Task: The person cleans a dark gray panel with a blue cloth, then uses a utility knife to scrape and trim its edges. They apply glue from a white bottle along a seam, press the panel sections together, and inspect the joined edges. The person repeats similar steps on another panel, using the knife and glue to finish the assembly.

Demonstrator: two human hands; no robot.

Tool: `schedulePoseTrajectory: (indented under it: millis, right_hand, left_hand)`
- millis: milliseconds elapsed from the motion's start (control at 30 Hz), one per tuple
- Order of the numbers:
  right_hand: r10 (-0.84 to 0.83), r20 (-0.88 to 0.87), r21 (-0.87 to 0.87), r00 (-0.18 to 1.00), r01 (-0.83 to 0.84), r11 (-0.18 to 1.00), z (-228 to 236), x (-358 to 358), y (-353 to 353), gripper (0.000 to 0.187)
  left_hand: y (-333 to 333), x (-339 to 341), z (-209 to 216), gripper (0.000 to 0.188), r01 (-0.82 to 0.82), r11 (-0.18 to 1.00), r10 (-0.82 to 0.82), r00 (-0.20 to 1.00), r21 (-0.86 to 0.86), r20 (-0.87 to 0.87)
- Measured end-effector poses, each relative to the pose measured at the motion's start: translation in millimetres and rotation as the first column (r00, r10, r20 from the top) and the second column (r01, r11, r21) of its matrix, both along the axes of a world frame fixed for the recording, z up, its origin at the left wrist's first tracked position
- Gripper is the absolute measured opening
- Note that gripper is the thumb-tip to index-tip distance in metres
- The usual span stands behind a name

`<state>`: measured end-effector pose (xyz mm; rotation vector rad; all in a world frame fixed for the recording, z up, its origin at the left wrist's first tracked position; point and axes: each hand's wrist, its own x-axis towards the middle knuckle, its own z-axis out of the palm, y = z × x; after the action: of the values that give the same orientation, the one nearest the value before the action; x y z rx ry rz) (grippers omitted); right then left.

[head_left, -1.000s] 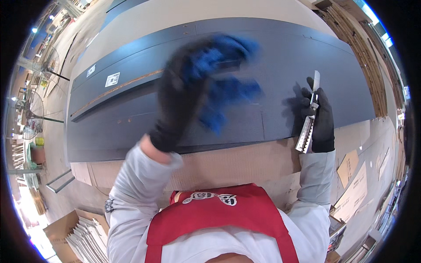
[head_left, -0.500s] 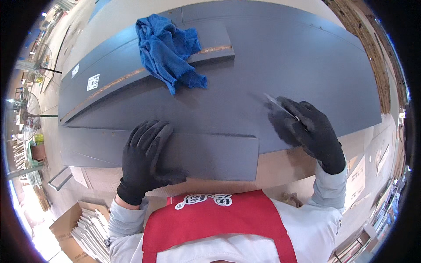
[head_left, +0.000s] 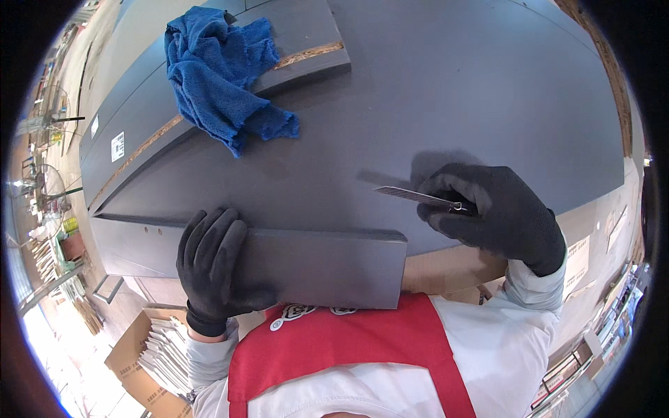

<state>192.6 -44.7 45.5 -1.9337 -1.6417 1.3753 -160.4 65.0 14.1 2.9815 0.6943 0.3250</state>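
Observation:
My left hand point(head_left: 212, 261), in a black glove, grips a narrow dark grey board point(head_left: 327, 268) near me. Its fingers lie over the far edge and the thumb rests along the upper face. In my gloved right hand point(head_left: 498, 209) is a utility knife point(head_left: 411, 194) with a long scored blade. The blade points left, above a large dark grey panel point(head_left: 446, 104) and apart from the narrow board; the glove hides the knife's handle. A crumpled blue cloth point(head_left: 216, 76) drapes over another grey board point(head_left: 313, 66) with a bare chipboard strip.
Below the panels shows brown cardboard point(head_left: 446, 272). An opened carton point(head_left: 132, 362) of stacked thin white pieces stands on the floor at lower left. Fans point(head_left: 45, 188) stand at the far left, and shelving with goods point(head_left: 585, 362) is at lower right.
The knife has swung to point more to the left and its scored blade now shows broadside. The narrow board's near edge has come closer to my apron. My view has shifted slightly.

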Motion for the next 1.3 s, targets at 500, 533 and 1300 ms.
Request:
schedulePoseTrajectory:
  millis: [500, 533, 1300]
  right_hand:
    - [0.013, -0.036, 0.190, 0.999, -0.005, 0.982, -22.2, 5.5, -1.7, 0.031]
    - [0.018, -0.044, 0.171, 0.999, -0.010, 0.985, -20.7, 5.8, 0.2, 0.031]
    - [-0.498, -0.451, 0.164, 0.741, 0.617, 0.769, -28.2, 46.6, -2.9, 0.029]
  left_hand:
    - [-5.3, 8.3, 1.2, 0.065, 0.096, 0.995, -0.094, 0.990, 0.016, -0.108]
    - [-7.1, 8.8, 2.8, 0.063, 0.094, 0.995, -0.091, 0.990, 0.022, -0.104]
    - [124.7, 67.6, 27.8, 0.032, -0.257, 0.912, 0.162, 0.941, -0.319, -0.296]
